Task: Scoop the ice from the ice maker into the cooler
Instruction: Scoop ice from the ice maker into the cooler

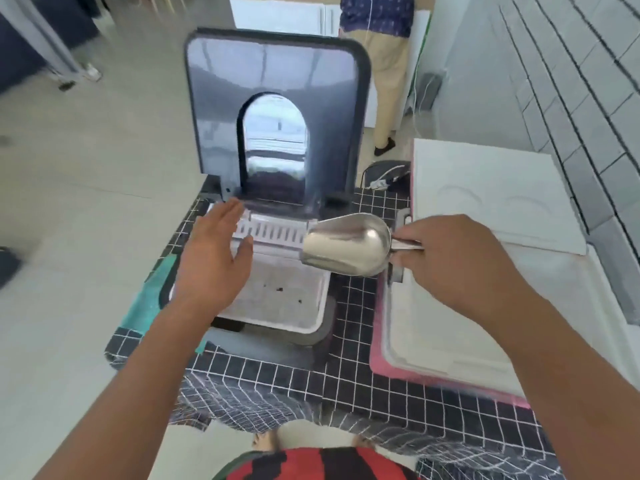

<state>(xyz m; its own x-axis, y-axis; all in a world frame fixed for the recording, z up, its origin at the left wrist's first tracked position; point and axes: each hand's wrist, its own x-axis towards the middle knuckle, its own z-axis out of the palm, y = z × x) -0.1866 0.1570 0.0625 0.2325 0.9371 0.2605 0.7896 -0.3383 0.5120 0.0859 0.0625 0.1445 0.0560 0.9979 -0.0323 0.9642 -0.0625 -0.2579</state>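
**Ice maker, dark grey with raised lid, open; shiny metal scoop turned mouth-first toward it**

Scoop handle pinched between curled fingers and thumb of the right hand, at the right end of the tool. Long axis nearly level, right to left, with the open mouth at the left, above the right edge of the white plastic basket inside the machine. Basket down and to the left of those fingers, near.

Ice itself hard to make out: only a pale floor with a few dark specks, amount not possible to tell.

Left hand flat, fingers straight and a little spread, above the left edge of the machine, holding nothing.

White cooler with pink rim just beside the machine on the right, under the right forearm, lid up behind.

Probably next: tipping the mouth down and left into the basket, with the right hand the nearer one.
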